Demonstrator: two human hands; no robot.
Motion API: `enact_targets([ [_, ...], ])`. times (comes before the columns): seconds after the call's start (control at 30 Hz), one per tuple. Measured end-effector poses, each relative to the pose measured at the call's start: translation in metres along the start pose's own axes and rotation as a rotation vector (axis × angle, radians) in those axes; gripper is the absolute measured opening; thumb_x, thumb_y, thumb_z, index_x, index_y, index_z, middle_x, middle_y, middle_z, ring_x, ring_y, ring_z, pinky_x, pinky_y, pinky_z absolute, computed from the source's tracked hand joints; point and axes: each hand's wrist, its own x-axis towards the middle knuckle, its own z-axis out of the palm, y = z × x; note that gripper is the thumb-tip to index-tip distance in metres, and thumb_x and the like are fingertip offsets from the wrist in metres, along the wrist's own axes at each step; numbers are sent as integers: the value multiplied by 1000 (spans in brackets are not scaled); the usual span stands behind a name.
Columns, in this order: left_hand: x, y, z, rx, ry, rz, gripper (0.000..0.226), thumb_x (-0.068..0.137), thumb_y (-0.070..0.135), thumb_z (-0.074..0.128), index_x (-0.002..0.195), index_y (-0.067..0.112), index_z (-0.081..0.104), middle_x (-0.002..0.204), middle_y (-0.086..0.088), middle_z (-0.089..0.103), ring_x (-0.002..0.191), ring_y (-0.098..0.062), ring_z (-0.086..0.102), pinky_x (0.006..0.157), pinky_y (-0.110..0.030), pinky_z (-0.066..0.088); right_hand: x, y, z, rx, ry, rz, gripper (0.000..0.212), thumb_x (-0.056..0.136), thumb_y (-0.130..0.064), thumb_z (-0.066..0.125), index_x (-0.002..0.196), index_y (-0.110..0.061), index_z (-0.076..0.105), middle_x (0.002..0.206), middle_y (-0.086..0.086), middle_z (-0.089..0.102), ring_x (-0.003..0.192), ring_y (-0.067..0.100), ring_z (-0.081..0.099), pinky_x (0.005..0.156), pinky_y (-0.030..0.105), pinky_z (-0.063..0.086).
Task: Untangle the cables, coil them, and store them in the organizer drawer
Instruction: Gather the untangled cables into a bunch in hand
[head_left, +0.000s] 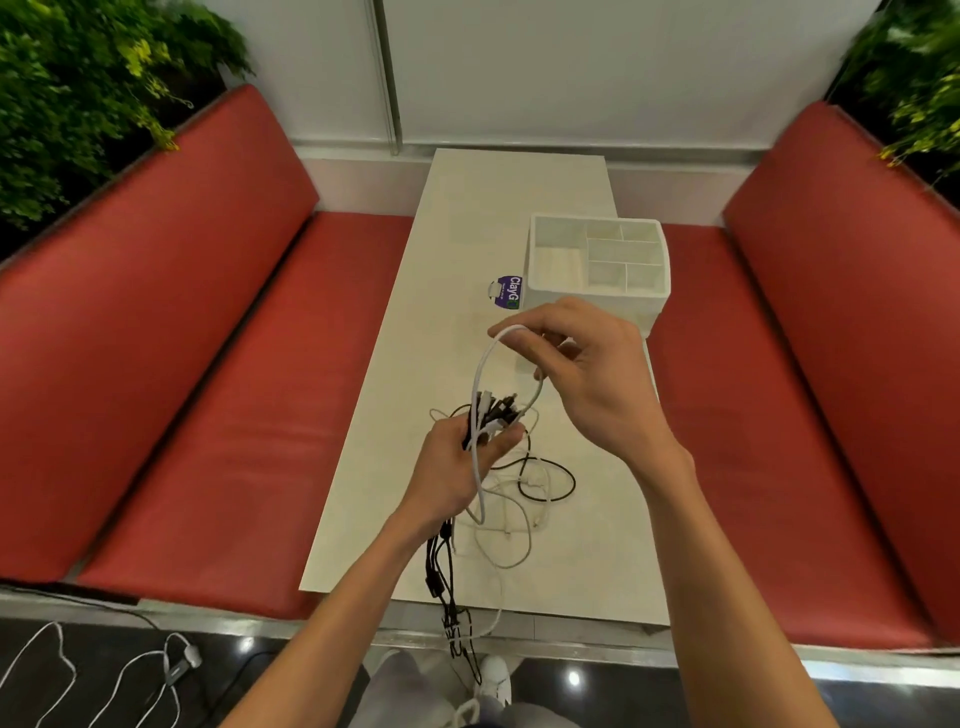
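Note:
My left hand (457, 467) grips a bundle of black and white cables (493, 415) above the white table (467, 234). Their plugs stick up past my fingers. My right hand (582, 364) pinches a loop of a white cable (480, 374) that arcs up out of that bundle. More tangled white and black cable (524, 499) lies on the table under my hands. Black strands (441, 582) hang from my left hand past the table's near edge. The white organizer (644, 304) with several open compartments stands just beyond my right hand. No drawer shows from here.
A purple label (506, 292) lies left of the organizer. Red padded benches (208, 364) flank the table on both sides. Loose white cables (130, 675) lie on the dark floor at the lower left. Green plants (78, 78) fill the upper corners.

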Motion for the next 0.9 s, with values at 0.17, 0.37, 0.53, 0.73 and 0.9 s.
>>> enact_targets([
  [0.17, 0, -2, -3, -61, 59, -30, 15, 92, 37, 81, 90, 21, 81, 69, 16, 66, 62, 0, 57, 64, -14, 42, -11, 3, -7, 157, -114, 60, 35, 99, -10, 75, 127, -30, 76, 108, -3, 68, 93, 21, 69, 88, 32, 59],
  [0.37, -2, 8, -17, -288, 95, -52, 42, 85, 42, 81, 87, 0, 76, 52, 3, 28, 47, -16, 22, 51, -33, 21, -36, 56, 12, 245, -254, 347, 43, 89, -4, 73, 122, -33, 69, 117, -5, 69, 102, 21, 74, 91, 46, 63],
  [0.53, -5, 24, -24, -340, 57, -33, 44, 86, 39, 79, 96, -4, 76, 50, 7, 37, 48, -16, 22, 46, -21, 28, -64, 73, 61, 170, -280, 277, 22, 97, -35, 82, 116, -40, 73, 105, -11, 68, 92, 11, 72, 83, 36, 63],
  [0.73, -9, 29, -27, -346, 109, -53, 19, 92, 26, 80, 82, 10, 77, 49, 13, 38, 45, -12, 22, 45, -20, 27, -67, 91, 73, 18, -112, 121, 8, 105, -32, 71, 112, -34, 71, 96, -12, 65, 87, 12, 67, 76, 29, 57],
  [0.9, -9, 22, -28, -336, 145, -83, 55, 87, 41, 86, 92, -11, 67, 60, 0, 21, 51, -20, 15, 47, -26, 21, -51, 101, 68, -291, -90, 33, 11, 112, -42, 53, 115, -32, 59, 99, -11, 64, 85, 10, 65, 72, 38, 58],
])
